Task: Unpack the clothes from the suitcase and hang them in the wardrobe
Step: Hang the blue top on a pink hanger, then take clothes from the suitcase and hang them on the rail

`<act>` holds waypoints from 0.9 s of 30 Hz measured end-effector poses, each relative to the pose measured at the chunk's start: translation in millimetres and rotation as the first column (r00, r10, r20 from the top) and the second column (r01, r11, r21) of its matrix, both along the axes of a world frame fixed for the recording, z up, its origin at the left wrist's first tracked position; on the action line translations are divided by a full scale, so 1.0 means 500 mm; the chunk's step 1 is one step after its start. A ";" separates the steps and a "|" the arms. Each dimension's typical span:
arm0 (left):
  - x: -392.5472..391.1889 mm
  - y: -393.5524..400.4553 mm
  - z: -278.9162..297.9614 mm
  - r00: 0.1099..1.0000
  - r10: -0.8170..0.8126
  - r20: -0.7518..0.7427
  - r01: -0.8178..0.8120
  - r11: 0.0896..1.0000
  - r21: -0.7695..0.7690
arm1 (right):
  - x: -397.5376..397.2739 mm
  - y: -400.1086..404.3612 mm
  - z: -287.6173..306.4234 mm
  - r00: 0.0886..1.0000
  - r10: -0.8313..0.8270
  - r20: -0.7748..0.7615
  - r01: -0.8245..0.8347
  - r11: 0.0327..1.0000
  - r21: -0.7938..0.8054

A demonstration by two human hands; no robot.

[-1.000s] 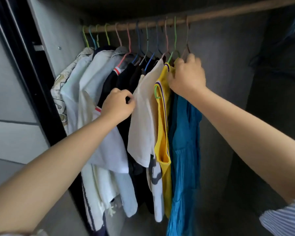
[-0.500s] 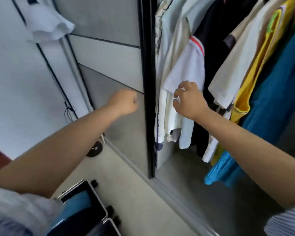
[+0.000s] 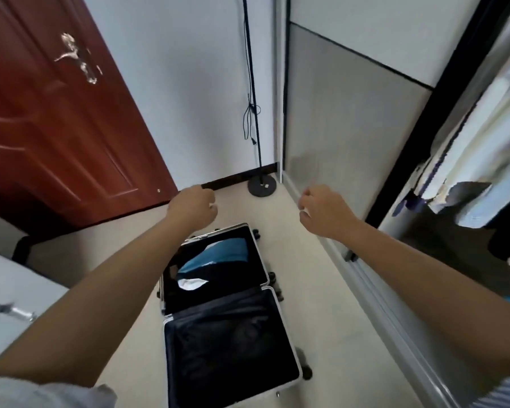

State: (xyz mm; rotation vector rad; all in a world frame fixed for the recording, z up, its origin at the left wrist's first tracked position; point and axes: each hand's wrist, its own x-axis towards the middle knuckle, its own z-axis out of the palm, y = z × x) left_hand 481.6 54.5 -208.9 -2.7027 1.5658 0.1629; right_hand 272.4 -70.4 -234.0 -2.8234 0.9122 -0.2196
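suitcase [image 3: 233, 313] lies open on floor [image 3: 321, 290], centre. far half holds blue garment [image 3: 218, 254] and white cloth [image 3: 192, 283]; near half shows only dark lining. left hand [image 3: 193, 206] above far edge, fingers loosely curled, holding nothing. right hand [image 3: 324, 212] loosely curled, empty, near wardrobe [image 3: 351, 119] door. hung clothes [image 3: 483, 148] far right.

Both hands have left the hung clothes [image 3: 480, 160]. The left hand [image 3: 193, 206] and right hand [image 3: 324, 212] now hover, holding nothing, above the open suitcase [image 3: 218, 304].

Clothes [image 3: 218, 256] in suitcase [image 3: 261, 260], wardrobe [image 3: 351, 119] rightward.
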 end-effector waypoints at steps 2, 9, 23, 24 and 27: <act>0.053 0.050 -0.031 0.999 0.033 -0.019 -0.033 0.999 0.012 | 0.052 0.025 -0.032 0.999 -0.035 -0.041 0.033 0.999 -0.041; 0.264 0.197 -0.177 0.996 0.041 -0.075 -0.034 0.995 0.091 | 0.286 0.136 -0.196 0.983 -0.122 -0.136 0.146 0.972 0.184; 0.413 0.339 -0.900 0.917 0.295 -0.269 -0.231 0.942 0.243 | 0.497 0.242 -0.853 0.944 0.113 -0.311 0.003 0.937 0.350; 0.413 0.337 -0.962 0.913 0.298 -0.280 -0.230 0.940 0.252 | 0.509 0.237 -0.910 0.941 0.121 -0.316 -0.008 0.941 0.337; 0.422 0.328 -1.132 0.914 0.291 -0.283 -0.217 0.939 0.266 | 0.551 0.205 -1.071 0.933 0.126 -0.338 -0.027 0.958 0.284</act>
